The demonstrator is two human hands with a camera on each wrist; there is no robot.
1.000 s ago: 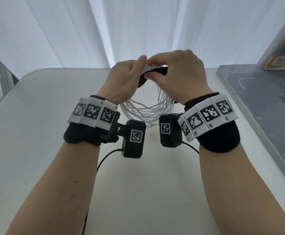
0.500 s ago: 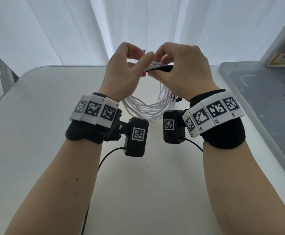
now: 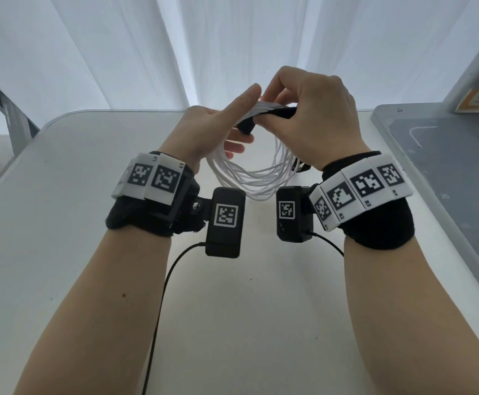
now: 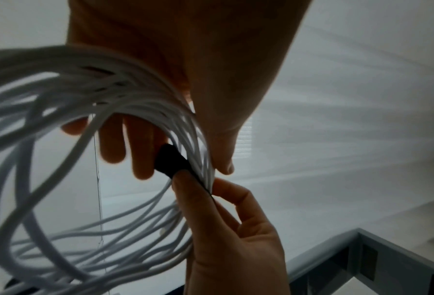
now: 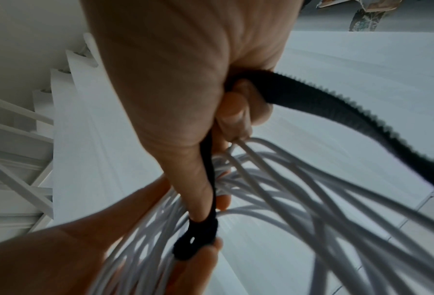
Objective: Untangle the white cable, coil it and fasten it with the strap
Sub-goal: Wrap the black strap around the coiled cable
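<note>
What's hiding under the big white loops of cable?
Under the coiled white cable is only the bare white table. Its top is covered by the left hand, right hand and black strap.

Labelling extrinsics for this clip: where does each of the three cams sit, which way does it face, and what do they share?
Head: on the head, faces forward and down at the white table; both forearms, left hand, right hand.
Left wrist: under the left palm, looks along the fingers at the white cable; right hand's fingers pinch the black strap.
Right wrist: under the right palm, looks along it; strap's free tail trails right.
Shared: cable coil and strap in all three.
</note>
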